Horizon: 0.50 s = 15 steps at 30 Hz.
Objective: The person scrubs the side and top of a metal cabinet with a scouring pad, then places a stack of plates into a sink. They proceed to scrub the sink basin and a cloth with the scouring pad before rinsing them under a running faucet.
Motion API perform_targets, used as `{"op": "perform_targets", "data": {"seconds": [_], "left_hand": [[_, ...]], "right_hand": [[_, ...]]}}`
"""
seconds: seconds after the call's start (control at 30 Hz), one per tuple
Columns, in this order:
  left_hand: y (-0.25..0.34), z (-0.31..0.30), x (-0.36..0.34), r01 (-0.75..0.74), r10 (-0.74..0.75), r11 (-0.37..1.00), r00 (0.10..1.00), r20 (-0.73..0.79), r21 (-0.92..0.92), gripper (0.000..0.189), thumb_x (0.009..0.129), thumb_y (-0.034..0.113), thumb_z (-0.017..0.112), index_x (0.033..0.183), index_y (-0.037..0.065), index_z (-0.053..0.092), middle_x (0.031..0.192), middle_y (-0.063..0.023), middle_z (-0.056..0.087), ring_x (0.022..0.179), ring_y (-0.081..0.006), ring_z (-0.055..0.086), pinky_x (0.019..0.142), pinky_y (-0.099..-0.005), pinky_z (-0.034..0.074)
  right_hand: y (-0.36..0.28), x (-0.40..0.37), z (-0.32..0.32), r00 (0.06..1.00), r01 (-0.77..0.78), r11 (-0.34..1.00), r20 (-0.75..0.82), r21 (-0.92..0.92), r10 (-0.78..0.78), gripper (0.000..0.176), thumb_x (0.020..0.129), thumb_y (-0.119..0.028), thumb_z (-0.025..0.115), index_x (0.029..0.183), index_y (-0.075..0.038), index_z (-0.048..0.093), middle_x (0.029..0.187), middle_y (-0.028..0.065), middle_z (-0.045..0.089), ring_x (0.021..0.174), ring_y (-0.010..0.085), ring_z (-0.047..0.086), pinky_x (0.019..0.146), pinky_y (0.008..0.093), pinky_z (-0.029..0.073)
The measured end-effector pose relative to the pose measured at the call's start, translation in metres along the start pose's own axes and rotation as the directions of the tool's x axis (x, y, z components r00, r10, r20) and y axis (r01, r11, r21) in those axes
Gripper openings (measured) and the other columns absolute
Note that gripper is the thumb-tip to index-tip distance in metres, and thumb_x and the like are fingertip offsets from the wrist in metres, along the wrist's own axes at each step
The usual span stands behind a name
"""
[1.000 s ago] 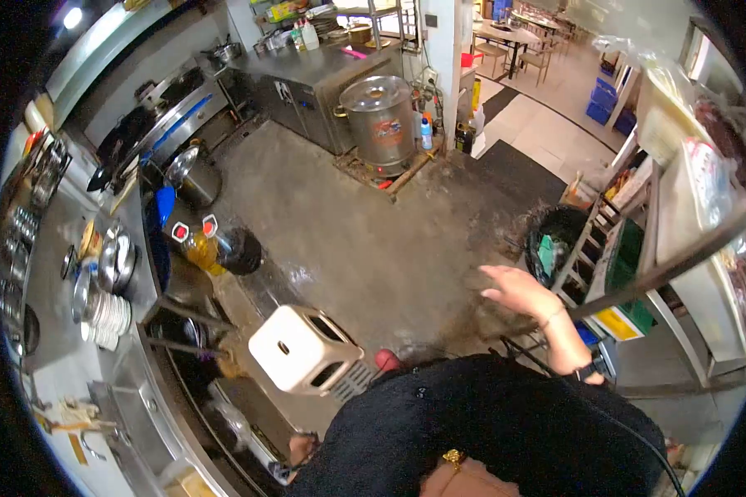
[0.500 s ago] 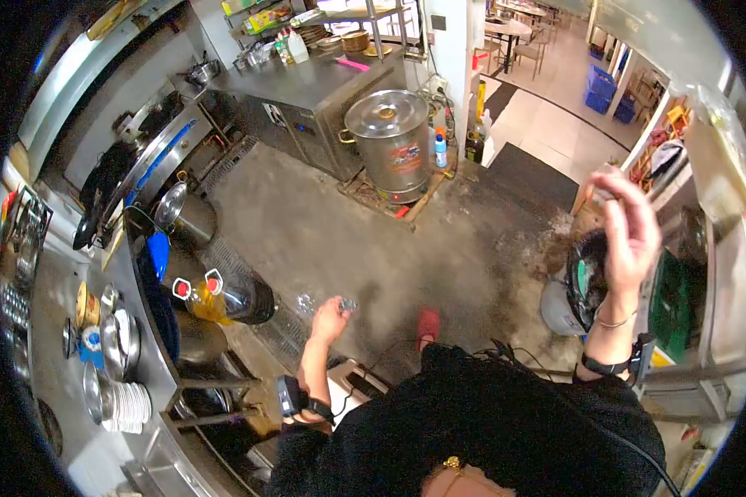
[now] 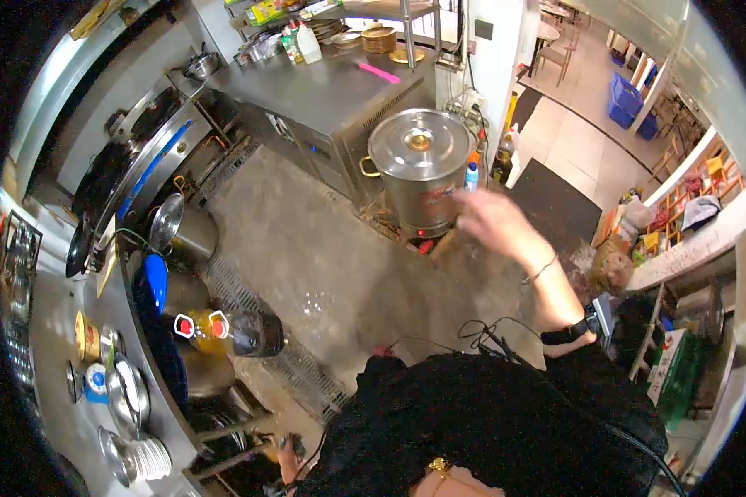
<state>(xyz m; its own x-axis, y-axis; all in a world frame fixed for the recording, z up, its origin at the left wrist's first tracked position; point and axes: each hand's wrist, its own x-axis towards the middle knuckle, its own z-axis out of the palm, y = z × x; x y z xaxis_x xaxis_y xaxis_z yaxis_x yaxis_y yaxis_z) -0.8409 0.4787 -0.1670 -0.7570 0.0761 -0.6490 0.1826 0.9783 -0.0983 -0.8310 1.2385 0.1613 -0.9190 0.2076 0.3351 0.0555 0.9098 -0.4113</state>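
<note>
The right hand (image 3: 501, 226) is hovering before the lidded pot (image 3: 421, 166), loosely spread. The left hand (image 3: 289, 458) is hanging near left, fingers unclear.

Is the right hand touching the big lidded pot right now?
Cannot tell. In the head view, the blurred right hand overlaps the side of the big pot, hiding any contact or gap.

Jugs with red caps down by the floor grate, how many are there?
2: the yellow jug and, right beside it, the dark jug, nearer the grate. Others may be hidden under the counter.
</note>
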Motion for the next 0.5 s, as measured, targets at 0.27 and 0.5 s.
{"op": "perform_targets", "data": {"seconds": [0.27, 0.5], "left_hand": [[0.016, -0.112, 0.194, 0.147, -0.166, 0.943, 0.985, -0.039, -0.299, 0.053, 0.073, 0.040, 0.065, 0.112, 0.004, 0.056, 0.095, -0.0192, 0.062, 0.087, -0.0375, 0.059, 0.072, -0.0455, 0.048], [0.150, -0.429, 0.446, -0.521, 0.471, 0.846, 0.830, -0.297, -0.112, 0.047, 0.081, 0.039, 0.058, 0.108, 0.001, 0.059, 0.099, -0.0218, 0.062, 0.093, -0.0396, 0.058, 0.080, -0.0459, 0.047]], "right_hand": [[0.041, 0.077, 0.095, 0.883, -0.343, 0.939, 0.328, -0.042, 0.337, 0.053, 0.080, -0.028, 0.062, 0.125, -0.004, 0.048, 0.117, 0.0214, 0.055, 0.108, 0.0370, 0.053, 0.092, 0.0428, 0.043], [0.010, 0.185, 0.093, 0.875, -0.461, 0.888, 0.171, 0.008, 0.453, 0.051, 0.082, -0.024, 0.061, 0.126, -0.003, 0.046, 0.110, 0.0215, 0.060, 0.104, 0.0353, 0.057, 0.089, 0.0418, 0.045]]}}
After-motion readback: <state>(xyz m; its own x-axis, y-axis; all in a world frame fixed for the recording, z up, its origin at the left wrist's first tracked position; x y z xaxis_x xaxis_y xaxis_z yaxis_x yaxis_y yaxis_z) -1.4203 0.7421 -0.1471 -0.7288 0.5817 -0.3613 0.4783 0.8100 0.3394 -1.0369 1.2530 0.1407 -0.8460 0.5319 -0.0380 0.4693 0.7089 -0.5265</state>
